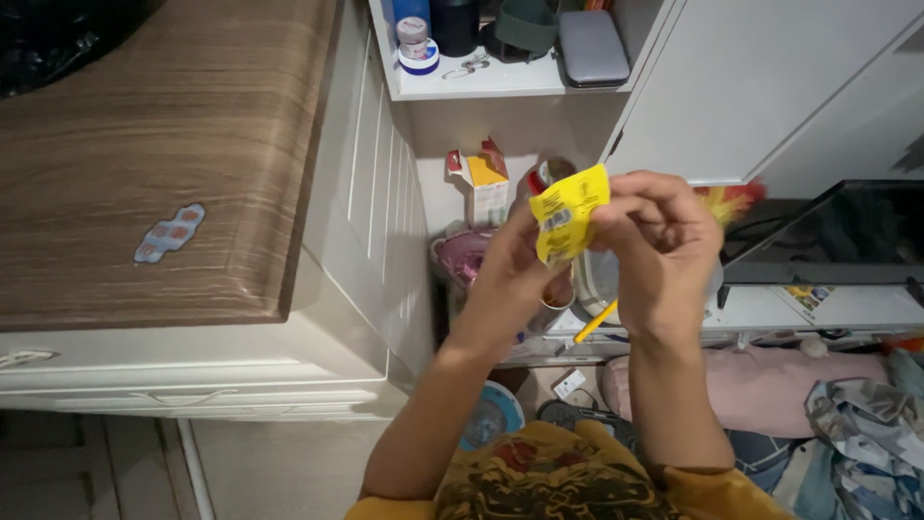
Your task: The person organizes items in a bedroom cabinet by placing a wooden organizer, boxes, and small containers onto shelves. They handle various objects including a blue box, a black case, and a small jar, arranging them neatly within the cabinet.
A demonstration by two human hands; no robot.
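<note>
A: What is being held?

B: A small yellow packet [570, 212] is being pinched up in the air by the left hand [515, 279] and the right hand [659, 246], both closed on it. It looks light, thin and crinkly, best held at its edges.

A: Is room being left?

B: Little. A wooden bench [144, 164] is sitting left, shelves [481, 85] behind.

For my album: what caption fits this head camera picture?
Left hand and right hand pinch a yellow packet together.
</note>
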